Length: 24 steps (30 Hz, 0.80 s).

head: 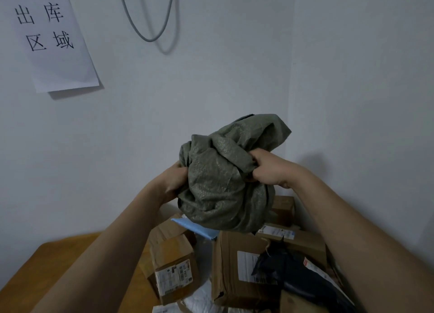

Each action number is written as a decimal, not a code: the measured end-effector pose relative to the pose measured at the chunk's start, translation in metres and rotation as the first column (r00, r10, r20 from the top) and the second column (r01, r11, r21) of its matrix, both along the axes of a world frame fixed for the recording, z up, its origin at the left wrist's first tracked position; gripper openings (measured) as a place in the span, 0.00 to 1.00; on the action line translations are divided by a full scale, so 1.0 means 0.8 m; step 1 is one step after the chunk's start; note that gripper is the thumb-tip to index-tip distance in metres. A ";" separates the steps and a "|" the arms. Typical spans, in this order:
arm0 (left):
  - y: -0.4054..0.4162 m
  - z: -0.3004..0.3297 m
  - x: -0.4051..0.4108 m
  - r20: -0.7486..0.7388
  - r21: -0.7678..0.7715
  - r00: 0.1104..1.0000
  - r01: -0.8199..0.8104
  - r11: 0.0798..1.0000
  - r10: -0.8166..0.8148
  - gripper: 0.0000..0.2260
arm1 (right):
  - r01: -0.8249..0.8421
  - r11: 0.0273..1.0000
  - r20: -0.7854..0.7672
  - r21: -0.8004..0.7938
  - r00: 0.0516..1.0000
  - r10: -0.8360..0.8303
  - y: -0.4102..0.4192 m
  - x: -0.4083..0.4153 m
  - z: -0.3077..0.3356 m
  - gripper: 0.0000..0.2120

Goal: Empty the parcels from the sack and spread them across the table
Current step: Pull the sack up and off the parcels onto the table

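A crumpled grey-green sack (223,176) is bunched up in the air above the table. My left hand (172,180) grips its left side and my right hand (270,169) grips a fold on its right. Below it a pile of parcels lies on the wooden table (58,261): a small cardboard box (172,254) with a label, a larger cardboard box (237,263), a black plastic mailer (293,272), a blue envelope (197,228) and a white bag (204,301).
More cardboard boxes (284,207) are stacked at the back right against the wall corner. A paper sign (51,38) with characters hangs on the wall at upper left, and a grey cable (150,19) loops down the wall.
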<state>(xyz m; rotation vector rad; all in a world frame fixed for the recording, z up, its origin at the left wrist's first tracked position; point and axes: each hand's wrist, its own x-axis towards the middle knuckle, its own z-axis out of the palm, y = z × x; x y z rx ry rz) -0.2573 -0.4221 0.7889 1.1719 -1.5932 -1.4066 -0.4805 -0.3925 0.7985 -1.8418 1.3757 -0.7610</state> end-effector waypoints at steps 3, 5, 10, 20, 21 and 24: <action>0.001 0.007 -0.005 0.034 -0.063 0.998 -0.054 0.997 0.056 0.06 | 0.030 0.999 0.041 -0.032 0.999 -0.029 -0.005 0.002 -0.004 0.28; -0.002 0.007 -0.003 0.064 -0.102 0.995 -0.064 0.993 0.071 0.06 | 0.103 0.990 0.118 -0.092 0.989 -0.092 -0.011 0.002 -0.010 0.37; -0.007 0.000 0.003 0.118 -0.155 0.983 -0.120 0.981 0.139 0.05 | 0.404 0.872 0.322 -0.278 0.894 -0.311 -0.023 0.007 -0.027 0.53; -0.008 0.004 0.010 0.424 -0.307 0.893 -0.011 0.952 0.147 0.06 | 0.332 0.712 -0.066 -0.619 0.881 -0.468 -0.026 0.009 -0.059 0.47; -0.009 0.006 0.010 0.451 -0.323 0.879 0.000 0.947 0.154 0.07 | 0.283 0.708 -0.107 -0.647 0.886 -0.452 -0.029 0.008 -0.062 0.40; -0.012 0.009 0.013 0.483 -0.369 0.859 0.022 0.929 0.172 0.08 | 0.235 0.710 -0.102 -0.664 0.912 -0.397 -0.029 0.012 -0.070 0.27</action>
